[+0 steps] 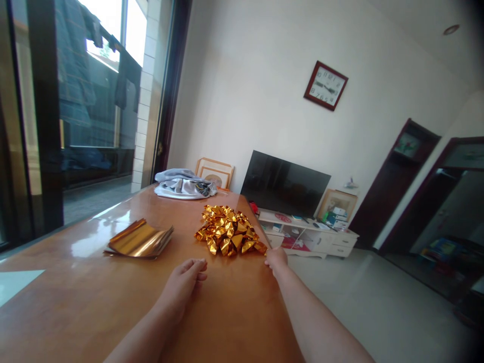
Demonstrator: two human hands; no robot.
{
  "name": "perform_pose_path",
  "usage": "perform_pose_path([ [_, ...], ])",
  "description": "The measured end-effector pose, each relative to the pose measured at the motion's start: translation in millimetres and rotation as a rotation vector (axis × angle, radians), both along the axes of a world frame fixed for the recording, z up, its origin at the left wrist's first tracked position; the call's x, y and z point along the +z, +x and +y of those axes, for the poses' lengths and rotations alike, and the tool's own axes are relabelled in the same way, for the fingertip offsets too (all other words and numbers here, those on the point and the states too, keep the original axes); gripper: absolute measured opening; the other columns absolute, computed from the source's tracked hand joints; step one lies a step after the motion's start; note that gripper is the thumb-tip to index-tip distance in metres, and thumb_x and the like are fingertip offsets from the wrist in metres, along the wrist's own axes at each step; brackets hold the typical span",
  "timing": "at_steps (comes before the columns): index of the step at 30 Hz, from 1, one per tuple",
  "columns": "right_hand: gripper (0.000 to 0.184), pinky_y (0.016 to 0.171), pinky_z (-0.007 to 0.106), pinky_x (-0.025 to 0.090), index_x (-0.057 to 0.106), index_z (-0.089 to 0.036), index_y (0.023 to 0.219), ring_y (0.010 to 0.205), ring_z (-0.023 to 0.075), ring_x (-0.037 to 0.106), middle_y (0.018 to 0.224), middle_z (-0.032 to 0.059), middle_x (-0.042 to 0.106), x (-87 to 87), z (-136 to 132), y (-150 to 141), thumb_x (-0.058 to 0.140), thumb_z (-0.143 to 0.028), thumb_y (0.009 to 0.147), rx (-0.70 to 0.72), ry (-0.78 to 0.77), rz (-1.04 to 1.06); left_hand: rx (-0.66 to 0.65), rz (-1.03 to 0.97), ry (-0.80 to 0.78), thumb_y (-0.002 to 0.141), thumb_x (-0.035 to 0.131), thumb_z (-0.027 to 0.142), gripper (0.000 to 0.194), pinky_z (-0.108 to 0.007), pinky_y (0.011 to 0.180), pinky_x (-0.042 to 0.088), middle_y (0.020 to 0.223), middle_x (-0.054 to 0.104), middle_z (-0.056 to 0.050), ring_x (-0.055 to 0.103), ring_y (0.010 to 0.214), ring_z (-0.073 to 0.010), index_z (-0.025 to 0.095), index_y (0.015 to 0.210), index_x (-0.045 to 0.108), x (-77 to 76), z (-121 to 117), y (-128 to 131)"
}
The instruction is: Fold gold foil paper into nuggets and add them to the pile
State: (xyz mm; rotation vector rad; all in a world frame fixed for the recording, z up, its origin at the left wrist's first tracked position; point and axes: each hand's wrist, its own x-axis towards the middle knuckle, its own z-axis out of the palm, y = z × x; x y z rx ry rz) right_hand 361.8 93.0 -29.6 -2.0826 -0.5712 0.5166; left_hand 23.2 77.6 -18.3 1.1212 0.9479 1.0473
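My right hand [276, 260] is closed at the right end of a heap of folded gold foil paper pieces [229, 229]. Its fingertips pinch a folded gold foil paper piece [260, 247] at the heap's edge, close to the table's right side. My left hand [187, 277] hovers low over the table, its fingers curled together with nothing visible in them. Ahead and left of it lies a stack of flat gold foil paper sheets [141, 239], slightly curled and shiny on top.
The glossy wooden table [227, 322] stretches away from me. At its far end sits a bundle of pale cloth [181, 184]. A light sheet [17, 285] lies at the left edge. Beyond stand a television [285, 184] and a white cabinet [321, 239].
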Motion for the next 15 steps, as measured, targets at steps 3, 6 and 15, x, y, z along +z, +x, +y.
perform_pose_path([
  [3, 0.036, 0.089, 0.044, 0.056, 0.058, -0.017, 0.128, 0.107, 0.0233, 0.063, 0.127, 0.0099, 0.06, -1.9, 1, -1, 0.061, -0.036, 0.097, 0.017, -0.001, -0.021, 0.0, -0.007, 0.0, 0.069, 0.072, 0.065, 0.052, -0.028, 0.067, 0.046, 0.096, 0.07, -0.01, 0.062, 0.081, -0.0209, 0.016, 0.087, 0.07, -0.4, 1, 0],
  [6, 0.035, 0.09, 0.044, 0.055, 0.059, -0.017, 0.127, 0.107, 0.0231, 0.063, 0.127, 0.0097, 0.06, -3.3, 4, -4, 0.061, -0.036, 0.097, 0.047, 0.012, -0.046, 0.001, 0.001, -0.002, 0.069, 0.072, 0.065, 0.053, -0.028, 0.067, 0.046, 0.098, 0.07, -0.011, 0.062, 0.081, -0.0212, 0.015, 0.087, 0.07, 1.5, 0, 0],
  [15, 0.034, 0.09, 0.043, 0.055, 0.06, -0.018, 0.126, 0.107, 0.0232, 0.063, 0.127, 0.0093, 0.061, -1.6, -2, -15, 0.061, -0.036, 0.097, 0.091, 0.101, -0.043, 0.012, -0.012, 0.005, 0.066, 0.073, 0.065, 0.052, -0.028, 0.065, 0.046, 0.093, 0.071, -0.009, 0.062, 0.078, -0.0203, 0.016, 0.085, 0.07, 1.6, -1, 0],
])
